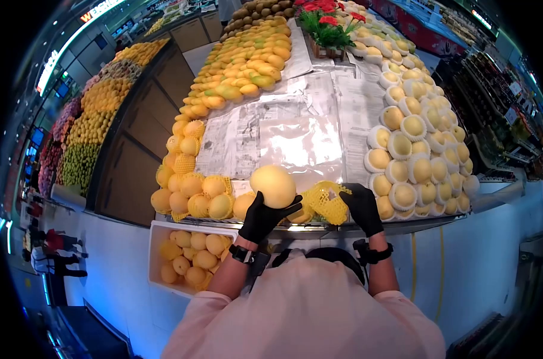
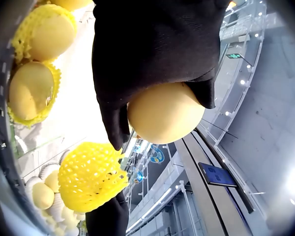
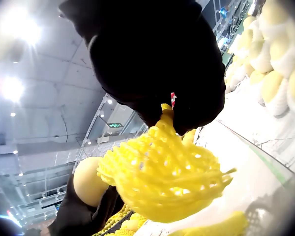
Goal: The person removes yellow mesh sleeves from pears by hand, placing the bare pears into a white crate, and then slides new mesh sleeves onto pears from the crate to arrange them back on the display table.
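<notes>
My left hand (image 1: 261,220), in a black glove, grips a large round yellow fruit (image 1: 272,186) from below, fingers and thumb around its sides. In the left wrist view the bare fruit (image 2: 166,114) shows smooth skin. A yellow foam net (image 1: 328,202) hangs from my gloved right hand (image 1: 362,208), which pinches it at one end. The right wrist view has the net (image 3: 162,172) below the fingertips, with no fruit visible in it. Net and fruit are apart in the left wrist view.
Netted yellow fruits (image 1: 192,184) line the stand's left front corner. Fruits in white nets (image 1: 421,170) are piled at the right, mangoes (image 1: 241,75) at the back left, red flowers (image 1: 328,21) behind. A white box of fruits (image 1: 158,251) stands below, left. Clear plastic (image 1: 300,143) covers newspaper.
</notes>
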The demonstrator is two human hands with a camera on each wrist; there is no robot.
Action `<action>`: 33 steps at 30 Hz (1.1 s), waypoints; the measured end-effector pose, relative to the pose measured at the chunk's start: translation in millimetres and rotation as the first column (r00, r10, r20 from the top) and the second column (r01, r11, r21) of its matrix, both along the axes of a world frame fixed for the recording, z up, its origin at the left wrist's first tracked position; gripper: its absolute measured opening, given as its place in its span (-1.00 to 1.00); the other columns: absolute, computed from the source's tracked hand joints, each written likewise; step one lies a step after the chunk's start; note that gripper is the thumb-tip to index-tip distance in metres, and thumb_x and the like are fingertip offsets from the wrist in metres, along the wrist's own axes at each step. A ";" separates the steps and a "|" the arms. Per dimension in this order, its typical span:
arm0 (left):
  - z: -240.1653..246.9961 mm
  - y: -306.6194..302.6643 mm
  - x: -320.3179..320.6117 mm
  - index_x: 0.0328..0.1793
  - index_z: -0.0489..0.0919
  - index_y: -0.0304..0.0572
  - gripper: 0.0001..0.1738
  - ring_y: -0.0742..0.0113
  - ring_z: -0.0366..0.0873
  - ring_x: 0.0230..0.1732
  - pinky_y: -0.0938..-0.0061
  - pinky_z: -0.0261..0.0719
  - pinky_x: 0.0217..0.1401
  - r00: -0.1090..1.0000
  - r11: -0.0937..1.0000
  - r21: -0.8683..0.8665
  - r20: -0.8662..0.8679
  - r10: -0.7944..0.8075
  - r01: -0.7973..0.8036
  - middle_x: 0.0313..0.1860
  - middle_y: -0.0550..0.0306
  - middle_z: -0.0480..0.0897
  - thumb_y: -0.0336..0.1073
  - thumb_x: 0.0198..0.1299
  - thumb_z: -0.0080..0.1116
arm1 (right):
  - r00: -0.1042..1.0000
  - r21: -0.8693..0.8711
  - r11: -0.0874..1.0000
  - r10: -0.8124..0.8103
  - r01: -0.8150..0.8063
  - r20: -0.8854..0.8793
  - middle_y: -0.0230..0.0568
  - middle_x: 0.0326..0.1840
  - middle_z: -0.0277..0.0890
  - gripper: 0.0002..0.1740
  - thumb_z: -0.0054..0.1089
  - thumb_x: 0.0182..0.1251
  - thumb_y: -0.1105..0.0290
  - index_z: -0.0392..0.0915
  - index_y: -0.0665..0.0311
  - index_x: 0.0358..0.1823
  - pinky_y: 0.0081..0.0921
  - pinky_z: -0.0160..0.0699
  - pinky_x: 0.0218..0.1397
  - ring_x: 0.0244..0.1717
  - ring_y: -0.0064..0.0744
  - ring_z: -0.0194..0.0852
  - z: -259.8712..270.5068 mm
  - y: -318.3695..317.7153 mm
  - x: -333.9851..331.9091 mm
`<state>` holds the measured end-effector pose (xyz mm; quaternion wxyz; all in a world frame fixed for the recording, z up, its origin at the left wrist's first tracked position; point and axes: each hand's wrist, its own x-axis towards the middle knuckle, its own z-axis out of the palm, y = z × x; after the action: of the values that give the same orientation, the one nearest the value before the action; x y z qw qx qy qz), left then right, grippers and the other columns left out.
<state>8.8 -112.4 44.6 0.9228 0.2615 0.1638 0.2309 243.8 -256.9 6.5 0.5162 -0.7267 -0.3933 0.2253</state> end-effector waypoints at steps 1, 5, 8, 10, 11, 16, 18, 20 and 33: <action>1.6 -5.8 -0.3 0.21 0.40 -0.31 -0.40 0.29 0.60 0.12 0.42 0.60 0.11 0.997 0.993 0.109 -0.057 0.047 -0.040 0.10 0.02 0.63 -0.29 0.09 0.41 | 1.000 -0.005 1.000 -0.014 0.014 0.005 -0.08 -0.18 0.68 -0.71 0.31 0.20 0.37 0.65 0.37 -0.10 -0.47 0.57 -0.08 -0.20 -0.36 0.65 -3.6 -2.6 5.4; -2.5 -23.5 -5.2 0.12 0.55 -0.16 -0.45 0.34 0.65 0.01 0.45 0.58 0.07 0.877 0.602 0.797 -0.329 0.350 0.059 0.01 0.16 0.69 -0.20 0.01 0.49 | 0.999 0.071 0.997 -0.036 0.037 -0.015 -0.11 -0.22 0.69 -0.74 0.31 0.21 0.38 0.65 0.39 -0.12 -0.48 0.56 -0.09 -0.23 -0.39 0.63 -22.5 -16.8 24.8; -7.7 -36.6 -11.8 0.17 0.61 0.06 -0.47 0.29 0.62 0.05 0.37 0.50 0.14 0.687 -0.110 0.924 -0.188 0.702 0.365 0.04 0.23 0.68 -0.07 0.05 0.44 | 0.994 0.126 0.991 -0.033 0.046 -0.108 -0.15 -0.27 0.68 -0.73 0.32 0.22 0.40 0.63 0.42 -0.11 -0.51 0.56 -0.13 -0.27 -0.44 0.60 -28.0 -27.3 33.9; -12.0 -46.0 -15.3 0.27 0.59 0.24 -0.45 0.24 0.56 0.13 0.28 0.45 0.21 0.649 -0.244 0.852 -0.138 0.748 0.463 0.09 0.22 0.66 0.00 0.12 0.35 | 0.986 0.106 0.992 -0.046 0.064 -0.158 -0.18 -0.32 0.67 -0.73 0.33 0.23 0.40 0.62 0.43 -0.11 -0.54 0.56 -0.22 -0.35 -0.49 0.59 -31.6 -31.9 39.9; -15.4 -50.3 -17.6 0.26 0.59 0.24 -0.47 0.22 0.56 0.13 0.29 0.45 0.20 0.640 -0.262 0.847 -0.115 0.760 0.463 0.10 0.21 0.65 -0.01 0.12 0.34 | 0.976 0.100 0.993 -0.040 0.063 -0.214 -0.18 -0.34 0.66 -0.72 0.33 0.23 0.40 0.61 0.44 -0.10 -0.55 0.54 -0.28 -0.40 -0.51 0.58 -32.9 -34.0 43.7; -22.6 -80.6 -44.1 0.28 0.56 0.18 -0.49 0.16 0.54 0.17 0.21 0.41 0.27 0.476 -0.191 0.750 -0.184 0.860 0.634 0.18 0.17 0.60 -0.05 0.17 0.30 | 0.933 0.112 0.992 -0.006 0.050 -0.361 -0.30 -0.42 0.58 -0.72 0.30 0.28 0.37 0.60 0.44 -0.09 -0.64 0.41 -0.52 -0.57 -0.61 0.47 -34.1 -43.6 43.0; -11.0 -85.0 -45.6 0.08 0.61 0.06 -0.56 0.13 0.58 0.00 0.25 0.49 0.14 0.507 -0.178 0.839 -0.130 0.852 0.514 -0.06 0.18 0.65 -0.05 0.07 0.38 | 0.923 0.142 0.990 0.047 0.008 -0.382 -0.31 -0.41 0.60 -0.71 0.31 0.27 0.36 0.60 0.42 -0.08 -0.64 0.39 -0.51 -0.57 -0.63 0.45 -37.5 -46.2 47.5; -21.9 -90.7 -55.9 0.12 0.53 -0.02 -0.51 0.14 0.55 0.05 0.22 0.44 0.18 0.509 -0.012 0.926 -0.196 0.838 0.376 -0.03 0.15 0.63 -0.04 0.10 0.35 | 0.927 0.116 0.990 0.113 -0.076 -0.357 -0.34 -0.40 0.59 -0.72 0.31 0.27 0.36 0.61 0.40 -0.08 -0.65 0.38 -0.51 -0.56 -0.65 0.43 -42.6 -46.1 51.6; -21.9 -113.9 -126.2 0.04 0.62 -0.07 -0.51 0.15 0.63 -0.03 0.30 0.55 0.02 0.344 -0.055 0.847 -0.154 0.926 0.528 -0.08 0.13 0.69 0.02 0.06 0.41 | 0.894 0.088 0.964 0.266 -0.251 -0.361 -0.35 -0.43 0.56 -0.73 0.32 0.27 0.40 0.60 0.38 -0.06 -0.66 0.36 -0.50 -0.55 -0.65 0.42 -37.3 -18.0 3.0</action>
<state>-117.4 -226.4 22.7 0.0888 0.8374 0.4578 0.2851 246.9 -274.9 -30.8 0.5606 -0.6021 -0.3864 0.4169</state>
